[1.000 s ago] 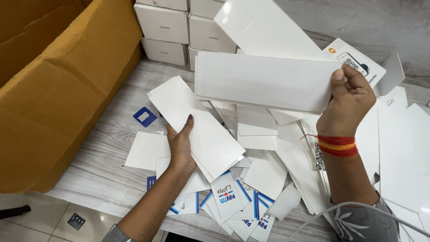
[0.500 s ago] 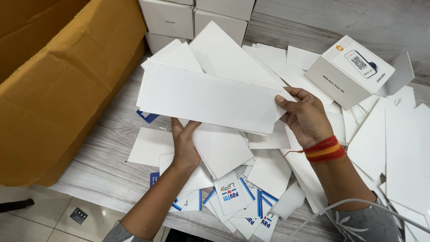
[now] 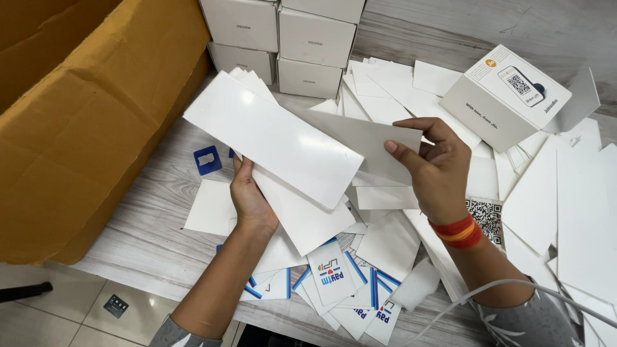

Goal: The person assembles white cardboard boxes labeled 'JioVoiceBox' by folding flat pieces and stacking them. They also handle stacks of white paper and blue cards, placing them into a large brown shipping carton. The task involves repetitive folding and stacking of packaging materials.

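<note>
Left hand (image 3: 249, 200), centre of frame: fingers closed under long white card panel (image 3: 273, 138), gripping lower edge; panel tilted, spanning upper left to centre. Right hand (image 3: 437, 168), right of centre: thumb and fingers pinching second white sheet (image 3: 373, 142) tucked behind panel. Loose white cards (image 3: 578, 212) litter grey table (image 3: 154, 212). Printed white box (image 3: 508, 96) upper right. Brown carton (image 3: 83, 115) left. Stacked white boxes (image 3: 283, 38) top centre.
</note>
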